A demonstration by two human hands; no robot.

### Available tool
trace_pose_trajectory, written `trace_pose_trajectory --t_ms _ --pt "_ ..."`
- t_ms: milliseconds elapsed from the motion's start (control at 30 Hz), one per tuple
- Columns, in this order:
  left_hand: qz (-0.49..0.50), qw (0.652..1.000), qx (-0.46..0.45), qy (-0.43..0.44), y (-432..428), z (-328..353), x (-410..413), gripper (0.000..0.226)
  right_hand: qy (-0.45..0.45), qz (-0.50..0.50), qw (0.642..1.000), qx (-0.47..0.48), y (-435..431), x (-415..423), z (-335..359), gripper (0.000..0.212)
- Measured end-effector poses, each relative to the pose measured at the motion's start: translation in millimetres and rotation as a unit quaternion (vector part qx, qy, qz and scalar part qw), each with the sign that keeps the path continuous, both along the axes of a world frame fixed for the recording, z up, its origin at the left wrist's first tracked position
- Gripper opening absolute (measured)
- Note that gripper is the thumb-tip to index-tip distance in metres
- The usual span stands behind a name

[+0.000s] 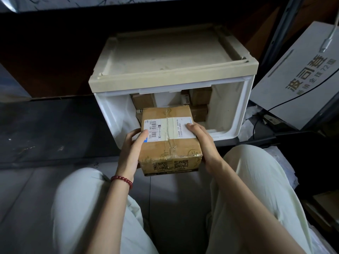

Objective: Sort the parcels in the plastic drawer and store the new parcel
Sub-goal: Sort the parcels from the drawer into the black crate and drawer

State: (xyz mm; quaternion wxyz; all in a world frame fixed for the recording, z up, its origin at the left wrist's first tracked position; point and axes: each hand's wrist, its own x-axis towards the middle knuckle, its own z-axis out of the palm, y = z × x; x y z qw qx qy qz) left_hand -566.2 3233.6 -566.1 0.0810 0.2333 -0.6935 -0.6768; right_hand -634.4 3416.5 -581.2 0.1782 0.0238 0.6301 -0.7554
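A brown cardboard parcel (169, 142) with a white shipping label and QR codes is held in front of the open mouth of the white plastic drawer unit (238, 110). My left hand (131, 149) grips its left side, thumb on the label. My right hand (201, 142) grips its right side, fingers over the top. Inside the drawer unit, several smaller brown parcels (200, 97) are stacked at the back, partly hidden behind the held parcel.
The drawer unit has a dusty beige top (165, 50) and stands on a dark floor under a counter. A large white printed box (300, 76) with a black cable leans at the right. My knees in pale trousers frame the foreground.
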Motion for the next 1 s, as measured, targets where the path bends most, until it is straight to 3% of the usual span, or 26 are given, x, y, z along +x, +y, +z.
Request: trace_pose_trajectory --t_ms 133,433,667,800,1000 --pt "-0.033 0.996 -0.072 0.038 1 3 6 0.06 0.056 -0.012 0.998 -0.028 1 4 10 0.053" --pt "-0.052 0.971 -0.186 0.138 29 53 6 0.065 0.208 -0.048 0.977 -0.007 28 13 69 0.053" --pt "-0.112 0.963 -0.185 0.157 86 70 -15 0.081 0.205 -0.11 0.973 -0.014 93 18 92 0.048" --pt "-0.177 0.953 -0.18 0.168 135 82 -33 0.091 0.2 -0.178 0.963 -0.016 143 26 95 0.032" --pt "-0.286 0.921 -0.201 0.172 219 85 -57 0.107 0.186 -0.288 0.939 0.006 217 41 91 0.038"
